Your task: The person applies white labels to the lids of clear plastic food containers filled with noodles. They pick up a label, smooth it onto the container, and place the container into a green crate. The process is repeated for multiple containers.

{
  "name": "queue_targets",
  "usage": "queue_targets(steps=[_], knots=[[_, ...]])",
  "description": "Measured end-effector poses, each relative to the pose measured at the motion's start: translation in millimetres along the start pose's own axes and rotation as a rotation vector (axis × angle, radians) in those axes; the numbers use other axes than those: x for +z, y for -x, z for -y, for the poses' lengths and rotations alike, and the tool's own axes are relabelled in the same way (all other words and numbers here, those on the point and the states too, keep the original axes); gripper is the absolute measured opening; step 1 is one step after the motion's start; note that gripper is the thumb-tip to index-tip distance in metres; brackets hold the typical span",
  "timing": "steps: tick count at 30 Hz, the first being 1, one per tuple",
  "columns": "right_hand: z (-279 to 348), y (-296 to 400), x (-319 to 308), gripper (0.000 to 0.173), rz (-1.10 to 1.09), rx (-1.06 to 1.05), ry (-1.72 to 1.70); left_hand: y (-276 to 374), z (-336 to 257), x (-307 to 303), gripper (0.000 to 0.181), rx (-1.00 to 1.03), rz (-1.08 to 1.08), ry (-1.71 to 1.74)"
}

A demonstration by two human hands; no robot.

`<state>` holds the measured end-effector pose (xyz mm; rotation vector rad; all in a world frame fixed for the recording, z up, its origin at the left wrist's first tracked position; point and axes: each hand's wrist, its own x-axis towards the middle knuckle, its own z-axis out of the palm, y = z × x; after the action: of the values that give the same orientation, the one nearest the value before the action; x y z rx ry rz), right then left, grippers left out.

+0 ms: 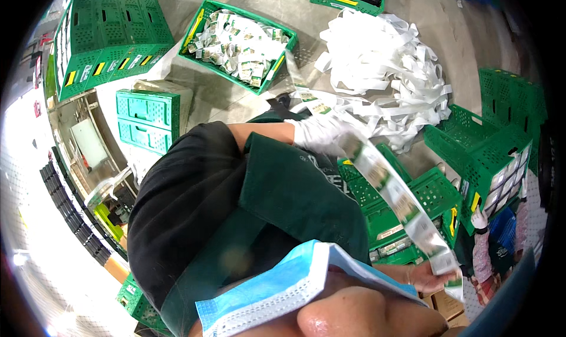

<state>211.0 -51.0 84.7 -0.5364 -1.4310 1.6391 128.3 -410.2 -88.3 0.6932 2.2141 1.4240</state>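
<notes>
A long strip of printed labels (pixel 400 200) runs between my two hands. My left hand (pixel 320 133), in a white glove and blurred, is closed around the strip in front of my dark green apron (pixel 292 186). At the lower right my bare right hand (pixel 431 276) grips the strip near its lower visible end. Past my left hand, the strip stretches back to a green crate (pixel 239 88) full of loosely folded label strip (pixel 241 43). To the right of that crate, a big heap of white backing tape (pixel 376 54) lies on the floor.
Stacked green crates (pixel 115 32) stand at the upper left, with folded ones (pixel 148 111) below. More crates (pixel 433 195) are close on my right. A co-worker's gloved hand (pixel 479 217) touches a crate of packs (pixel 499 182). Another crate (pixel 347 1) holds black trays.
</notes>
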Motion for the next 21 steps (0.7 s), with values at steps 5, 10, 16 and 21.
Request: queue_targets(steps=[5, 10, 16, 21], knots=[[46, -67, -9, 0.028, -0.145, -0.253, 0.114, 16, 94, -9, 0.062, -0.763, -0.113, -0.199], [35, -86, -11, 0.030, 0.018, -0.123, 0.131, 40, 157, -29, 0.066, -1.105, -0.075, -0.226], [-4, -47, 12, 0.032, 0.280, 0.169, 0.132, 71, 252, -55, 0.040, -1.195, 0.102, -0.337], [-32, -2, 57, 0.034, 0.421, 0.363, 0.145, 96, 343, -69, 0.045, -1.387, -0.118, -0.179]])
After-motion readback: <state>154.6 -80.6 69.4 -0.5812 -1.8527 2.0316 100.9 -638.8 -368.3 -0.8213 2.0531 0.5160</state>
